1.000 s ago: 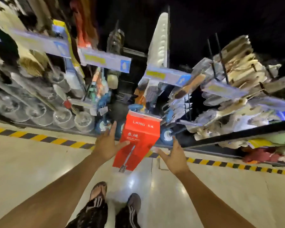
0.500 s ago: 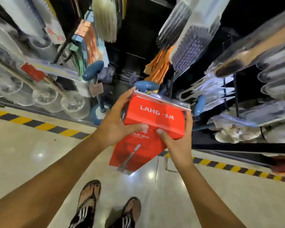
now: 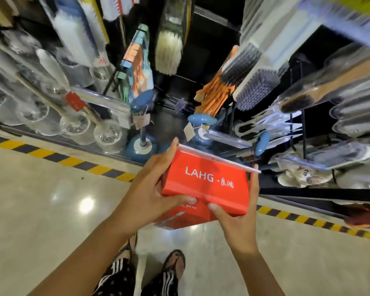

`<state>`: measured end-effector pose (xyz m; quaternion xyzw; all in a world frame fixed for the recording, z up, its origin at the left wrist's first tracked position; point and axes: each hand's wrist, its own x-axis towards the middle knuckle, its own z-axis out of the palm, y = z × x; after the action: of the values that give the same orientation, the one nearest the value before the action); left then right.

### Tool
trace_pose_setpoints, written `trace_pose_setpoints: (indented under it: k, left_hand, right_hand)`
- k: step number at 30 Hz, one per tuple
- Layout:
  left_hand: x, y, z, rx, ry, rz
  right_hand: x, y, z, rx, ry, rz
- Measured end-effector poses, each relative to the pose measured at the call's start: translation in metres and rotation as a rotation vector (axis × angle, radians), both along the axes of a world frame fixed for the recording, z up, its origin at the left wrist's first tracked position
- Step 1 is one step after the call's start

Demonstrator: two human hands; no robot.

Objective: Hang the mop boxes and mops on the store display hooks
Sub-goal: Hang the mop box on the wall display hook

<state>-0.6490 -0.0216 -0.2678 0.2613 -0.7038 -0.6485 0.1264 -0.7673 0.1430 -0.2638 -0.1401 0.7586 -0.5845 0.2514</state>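
Head view: the red mop box (image 3: pixel 207 180) is being held up off the floor, just short of the display rack (image 3: pixel 212 60).
Left hand (image 3: pixel 150 189): the box's left side is being clasped, with the thumb being laid along the near lower edge and the fingers being run up the side to the top corner.
Right hand (image 3: pixel 237 223): the right side is being gripped likewise, thumb on the near edge, fingers being wrapped behind the far corner.
Box attitude: the LAHG face is being tilted toward the camera and the white top edge (image 3: pixel 218 160) is being pointed at the rack; the long body is being left to hang below the hands.
Hang slot: it is not being shown from this angle, so its place cannot be told.
Nearest hook: a clear-fronted arm (image 3: pixel 224 140) is being seen just beyond the top edge; whether it is free cannot be told.
Neighbours: blue handles (image 3: pixel 201 120) and orange mop strips (image 3: pixel 216 90) are being crowded in close above the box.
Step judged: the box is probably being lined up for hanging.
Doing it well: the top edge is best being levelled first, with both grips being held firm while the slot is being threaded squarely over the hook tip.
Risk: the tagged handles are likely being snagged if the box is being pushed in tilted.
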Motion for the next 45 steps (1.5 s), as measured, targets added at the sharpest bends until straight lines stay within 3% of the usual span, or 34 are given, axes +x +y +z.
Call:
trace_pose_setpoints:
  k: [11,15,26,36,45]
  left_hand:
    - [0.107,-0.011,0.139,-0.052,-0.053,0.091]
    - [0.143,-0.001,0.196,-0.082,-0.097,0.205]
    - [0.231,0.063,0.337,-0.287,-0.007,0.603]
    - [0.286,0.077,0.375,-0.277,-0.017,0.798]
    - [0.379,0.025,0.375,-0.184,-0.019,0.933]
  right_hand:
    - [0.083,-0.028,0.138,0.059,0.133,0.111]
    - [0.104,-0.033,0.183,0.035,0.147,0.227]
    - [0.159,-0.026,0.319,-0.136,0.284,0.605]
    - [0.197,-0.060,0.368,-0.134,0.431,0.838]
    - [0.282,-0.139,0.367,-0.139,0.278,0.996]
